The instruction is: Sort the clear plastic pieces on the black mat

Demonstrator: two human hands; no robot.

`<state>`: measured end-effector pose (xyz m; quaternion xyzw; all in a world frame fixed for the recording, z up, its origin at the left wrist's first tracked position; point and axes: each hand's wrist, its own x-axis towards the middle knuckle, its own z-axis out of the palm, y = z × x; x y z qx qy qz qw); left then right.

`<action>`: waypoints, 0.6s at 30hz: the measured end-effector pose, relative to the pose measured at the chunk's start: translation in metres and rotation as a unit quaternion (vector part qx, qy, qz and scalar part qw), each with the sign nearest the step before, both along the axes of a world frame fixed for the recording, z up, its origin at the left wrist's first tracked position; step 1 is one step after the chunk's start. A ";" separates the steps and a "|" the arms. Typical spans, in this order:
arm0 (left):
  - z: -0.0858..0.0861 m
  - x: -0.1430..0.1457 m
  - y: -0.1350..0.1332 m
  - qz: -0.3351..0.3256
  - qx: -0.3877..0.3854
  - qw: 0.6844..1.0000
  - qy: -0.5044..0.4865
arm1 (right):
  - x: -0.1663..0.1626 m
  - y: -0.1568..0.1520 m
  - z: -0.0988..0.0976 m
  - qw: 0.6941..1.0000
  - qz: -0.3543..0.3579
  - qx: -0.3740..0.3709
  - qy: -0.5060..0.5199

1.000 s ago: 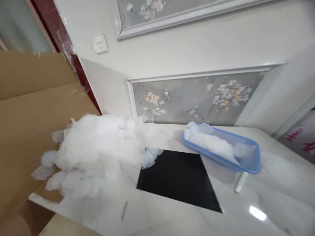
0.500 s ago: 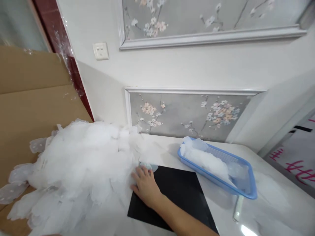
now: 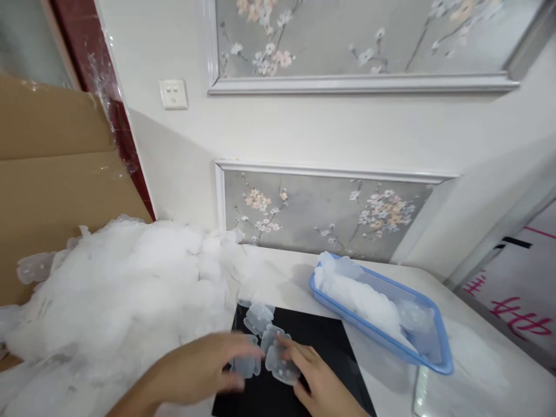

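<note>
Several thin, translucent plastic pieces with scalloped edges lie on a black sheet on the white table. My left hand comes in from the lower left, slightly blurred, thumb and fingers apart. Its fingertips are over one translucent piece; whether they press on it I cannot tell. On the right, my right hand has its fingertips at a second piece, with the thumb spread away. Farther back on the sheet is another piece.
A large heap of white translucent pieces spreads over the left, against cardboard. A blue plastic basket holding more of them stands at right, with a pale, shiny object beside it. Behind is a panelled wall.
My left hand has come into view over the sheet. The hand at the sheet's back left corner is gone from there; my right hand is nearer me. More translucent pieces now show on the sheet.
</note>
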<state>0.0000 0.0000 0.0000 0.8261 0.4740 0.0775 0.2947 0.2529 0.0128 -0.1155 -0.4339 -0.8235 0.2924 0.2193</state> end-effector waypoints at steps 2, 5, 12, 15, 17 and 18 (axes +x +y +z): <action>-0.018 0.016 0.019 0.072 -0.014 0.996 0.057 | 0.006 -0.002 -0.005 0.995 -0.033 -0.029 0.086; -0.042 0.038 0.032 0.158 0.001 0.983 0.096 | 0.011 0.000 -0.006 0.948 -0.142 -0.106 0.263; -0.060 0.044 0.025 0.261 -0.216 0.873 -0.350 | 0.015 0.008 -0.006 0.706 -0.176 -0.368 0.579; -0.071 0.047 0.024 0.283 -0.324 0.765 -0.480 | 0.019 0.006 -0.007 0.674 -0.157 -0.401 0.600; -0.077 0.050 0.025 0.269 -0.363 0.731 -0.510 | 0.020 0.003 -0.005 0.656 -0.137 -0.423 0.609; -0.079 0.052 0.025 0.262 -0.379 0.721 -0.518 | 0.021 0.002 -0.003 0.652 -0.121 -0.434 0.610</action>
